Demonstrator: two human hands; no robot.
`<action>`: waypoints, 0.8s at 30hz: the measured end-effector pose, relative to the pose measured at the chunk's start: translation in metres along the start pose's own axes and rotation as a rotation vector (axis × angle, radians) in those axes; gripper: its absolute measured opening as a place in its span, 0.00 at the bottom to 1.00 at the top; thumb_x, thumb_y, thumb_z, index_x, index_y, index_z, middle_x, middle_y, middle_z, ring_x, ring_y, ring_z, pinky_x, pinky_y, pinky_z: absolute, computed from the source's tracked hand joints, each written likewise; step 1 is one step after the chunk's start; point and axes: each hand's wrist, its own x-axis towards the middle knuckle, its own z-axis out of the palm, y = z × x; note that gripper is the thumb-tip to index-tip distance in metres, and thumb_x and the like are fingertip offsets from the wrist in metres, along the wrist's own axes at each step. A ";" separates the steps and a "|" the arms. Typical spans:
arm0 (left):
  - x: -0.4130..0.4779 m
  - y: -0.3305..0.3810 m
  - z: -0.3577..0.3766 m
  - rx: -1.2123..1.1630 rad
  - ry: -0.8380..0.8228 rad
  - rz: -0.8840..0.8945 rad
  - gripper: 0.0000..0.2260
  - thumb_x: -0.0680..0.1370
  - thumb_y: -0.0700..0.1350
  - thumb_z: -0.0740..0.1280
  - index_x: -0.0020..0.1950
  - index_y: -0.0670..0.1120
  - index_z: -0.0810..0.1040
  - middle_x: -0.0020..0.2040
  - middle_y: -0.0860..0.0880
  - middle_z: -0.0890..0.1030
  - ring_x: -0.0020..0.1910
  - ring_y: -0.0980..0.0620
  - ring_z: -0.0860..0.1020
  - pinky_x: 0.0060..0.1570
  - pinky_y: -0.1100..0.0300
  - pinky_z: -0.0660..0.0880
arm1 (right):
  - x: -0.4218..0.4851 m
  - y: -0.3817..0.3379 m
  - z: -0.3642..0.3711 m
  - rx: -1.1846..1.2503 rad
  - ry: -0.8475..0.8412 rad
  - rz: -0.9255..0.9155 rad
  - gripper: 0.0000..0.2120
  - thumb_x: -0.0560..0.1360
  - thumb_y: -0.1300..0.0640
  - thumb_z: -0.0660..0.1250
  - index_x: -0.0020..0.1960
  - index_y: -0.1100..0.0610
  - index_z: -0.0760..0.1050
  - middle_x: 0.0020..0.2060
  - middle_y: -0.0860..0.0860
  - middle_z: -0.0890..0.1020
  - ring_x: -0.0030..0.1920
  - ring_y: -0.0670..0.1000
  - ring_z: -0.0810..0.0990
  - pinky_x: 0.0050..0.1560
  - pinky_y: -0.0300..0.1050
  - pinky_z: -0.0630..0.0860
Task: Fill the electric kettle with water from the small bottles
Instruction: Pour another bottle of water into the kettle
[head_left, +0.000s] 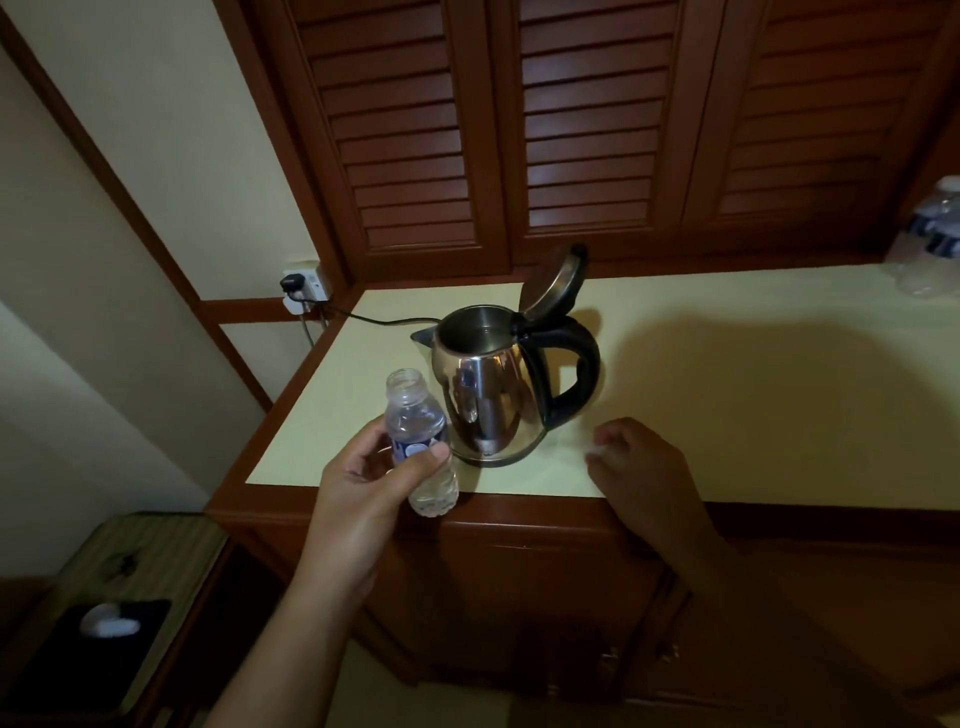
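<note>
Gripping a small bottle (420, 446) round its labelled middle, the left hand (363, 501) holds it just left of centre in the head view, at the front edge of the pale counter (727, 395). The bottle stands nearly upright, its mouth uncapped, just beside the electric kettle (491, 389) and lower in the frame. The kettle sits on the counter at the centre, lid (553, 280) tipped up, spout to the left and black handle to the right. Its cord (384, 319) runs left to a wall socket (306, 286). To the kettle's lower right, the right hand (641, 467) hangs over the counter edge, fingers curled on a small white piece (597, 449) too blurred to name. More bottles (932, 239) stand at the far right edge. Louvred wooden doors (571, 130) fill the top.
</note>
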 end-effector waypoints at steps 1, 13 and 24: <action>0.003 0.001 -0.003 0.014 -0.008 -0.003 0.17 0.73 0.44 0.76 0.62 0.52 0.85 0.58 0.51 0.88 0.58 0.52 0.85 0.56 0.56 0.79 | 0.000 0.001 0.004 -0.024 0.006 -0.019 0.08 0.73 0.53 0.72 0.50 0.48 0.76 0.45 0.42 0.81 0.46 0.46 0.81 0.48 0.38 0.76; 0.045 0.015 -0.034 0.205 -0.035 0.071 0.19 0.74 0.46 0.78 0.64 0.56 0.84 0.59 0.55 0.86 0.58 0.56 0.85 0.49 0.64 0.81 | -0.005 0.002 0.016 -0.557 -0.051 -0.133 0.33 0.77 0.34 0.50 0.72 0.55 0.68 0.70 0.52 0.74 0.72 0.56 0.69 0.75 0.54 0.59; 0.098 0.051 -0.033 0.602 0.030 0.239 0.27 0.73 0.54 0.80 0.71 0.57 0.80 0.57 0.59 0.84 0.56 0.60 0.81 0.59 0.47 0.82 | 0.001 0.004 0.022 -0.703 -0.131 0.034 0.47 0.75 0.25 0.37 0.82 0.58 0.48 0.82 0.55 0.51 0.82 0.55 0.47 0.80 0.60 0.44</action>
